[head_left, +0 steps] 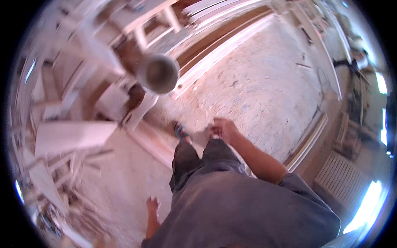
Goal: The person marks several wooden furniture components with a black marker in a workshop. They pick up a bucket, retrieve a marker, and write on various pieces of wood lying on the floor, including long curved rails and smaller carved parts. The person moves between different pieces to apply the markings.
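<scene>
My right hand (223, 130) hangs in front of my thigh above the dusty floor. Its fingers are loosely bent and apart, and I see nothing held in them. Down at my left side is my left hand (153, 203), small and blurred, with its fingers a little apart and nothing visible in its grasp. Below me a sandalled foot (180, 131) stands by a long pale board (151, 142) on the floor. Neither hand touches any of the wood around me.
Ahead on the left a round grey bucket-like container (158, 74) stands near stacked long planks (223, 41). Wood offcuts (70, 169) pile up at left, beside a wide pale panel (76, 136). At right lie long strips (308, 142) and a slatted wooden panel (341, 177). Another person (359, 62) is far right.
</scene>
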Action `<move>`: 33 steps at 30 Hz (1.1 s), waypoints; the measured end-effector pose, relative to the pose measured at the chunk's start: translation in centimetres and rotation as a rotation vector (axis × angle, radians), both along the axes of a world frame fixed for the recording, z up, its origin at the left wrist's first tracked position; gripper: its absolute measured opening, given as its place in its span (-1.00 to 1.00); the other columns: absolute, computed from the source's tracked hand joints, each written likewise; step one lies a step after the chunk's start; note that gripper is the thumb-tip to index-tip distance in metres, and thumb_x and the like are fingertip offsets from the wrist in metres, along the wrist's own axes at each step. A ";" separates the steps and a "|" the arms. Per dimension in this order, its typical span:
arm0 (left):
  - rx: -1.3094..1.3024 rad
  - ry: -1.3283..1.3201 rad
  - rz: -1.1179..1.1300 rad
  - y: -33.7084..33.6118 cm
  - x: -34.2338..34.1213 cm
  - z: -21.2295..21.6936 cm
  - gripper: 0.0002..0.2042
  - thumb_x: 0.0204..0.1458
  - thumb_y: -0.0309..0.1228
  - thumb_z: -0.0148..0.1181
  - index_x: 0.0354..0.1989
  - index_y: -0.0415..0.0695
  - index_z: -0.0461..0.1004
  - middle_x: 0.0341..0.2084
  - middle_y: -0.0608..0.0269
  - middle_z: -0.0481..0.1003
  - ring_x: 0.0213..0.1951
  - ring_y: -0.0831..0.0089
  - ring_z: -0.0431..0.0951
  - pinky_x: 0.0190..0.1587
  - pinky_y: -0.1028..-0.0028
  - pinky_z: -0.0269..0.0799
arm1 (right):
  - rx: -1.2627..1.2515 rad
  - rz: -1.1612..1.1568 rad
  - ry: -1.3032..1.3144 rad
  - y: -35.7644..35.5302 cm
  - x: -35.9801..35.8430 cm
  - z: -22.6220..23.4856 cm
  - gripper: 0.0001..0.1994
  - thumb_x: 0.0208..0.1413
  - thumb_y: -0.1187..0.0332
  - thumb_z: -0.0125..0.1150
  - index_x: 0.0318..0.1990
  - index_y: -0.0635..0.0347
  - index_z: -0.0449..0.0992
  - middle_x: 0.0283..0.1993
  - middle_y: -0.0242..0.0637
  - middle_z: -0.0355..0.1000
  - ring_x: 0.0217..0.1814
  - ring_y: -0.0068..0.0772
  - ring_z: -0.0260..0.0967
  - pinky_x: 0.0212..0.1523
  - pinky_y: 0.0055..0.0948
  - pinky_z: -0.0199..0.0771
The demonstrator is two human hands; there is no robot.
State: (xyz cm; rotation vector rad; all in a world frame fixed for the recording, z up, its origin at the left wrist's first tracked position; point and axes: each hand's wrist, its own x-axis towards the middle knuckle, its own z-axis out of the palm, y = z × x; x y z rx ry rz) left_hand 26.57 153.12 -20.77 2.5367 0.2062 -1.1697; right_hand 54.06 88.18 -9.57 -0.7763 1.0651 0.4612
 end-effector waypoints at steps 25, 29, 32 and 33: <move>-1.131 -0.058 -0.340 -57.6 28.4 33.0 -0.71 0.03 -0.51 0.23 -0.05 -0.23 0.41 -0.29 0.20 0.49 -0.37 0.45 0.53 -0.35 0.49 0.52 | -0.710 -0.103 0.726 -1.1 -64.6 -9.4 -0.78 0.06 0.30 0.17 -0.52 0.21 0.62 -0.53 -0.12 0.53 -0.56 -0.28 0.54 -0.57 -0.36 0.53; -1.369 0.157 -0.593 -66.1 21.0 42.9 -0.50 0.12 -0.10 0.22 0.10 -0.21 0.37 -0.25 0.11 0.51 -0.23 0.34 0.53 -0.13 0.38 0.46 | -0.469 -0.431 0.657 3.6 -67.4 -7.3 -0.72 0.12 0.28 0.11 -0.54 0.20 0.61 -0.56 -0.22 0.54 -0.53 -0.31 0.56 -0.57 -0.32 0.57; -1.583 0.413 -0.958 -71.6 15.4 50.7 -0.50 0.17 -0.08 0.13 0.08 -0.26 0.38 -0.16 0.10 0.48 -0.09 0.30 0.49 0.00 0.26 0.41 | -0.234 -0.794 0.551 6.3 -69.1 -7.1 -0.74 0.13 0.30 0.10 -0.50 0.21 0.61 -0.51 -0.26 0.56 -0.49 -0.29 0.57 -0.54 -0.34 0.59; -1.652 0.528 -1.010 -71.6 13.9 53.8 -0.43 0.16 -0.01 0.10 0.17 -0.23 0.33 -0.10 0.04 0.47 -0.01 0.26 0.46 0.07 0.17 0.35 | -0.287 -0.739 0.505 5.5 -67.6 -7.5 -0.79 0.11 0.33 0.10 -0.43 0.23 0.61 -0.49 -0.22 0.56 -0.49 -0.27 0.57 -0.53 -0.36 0.58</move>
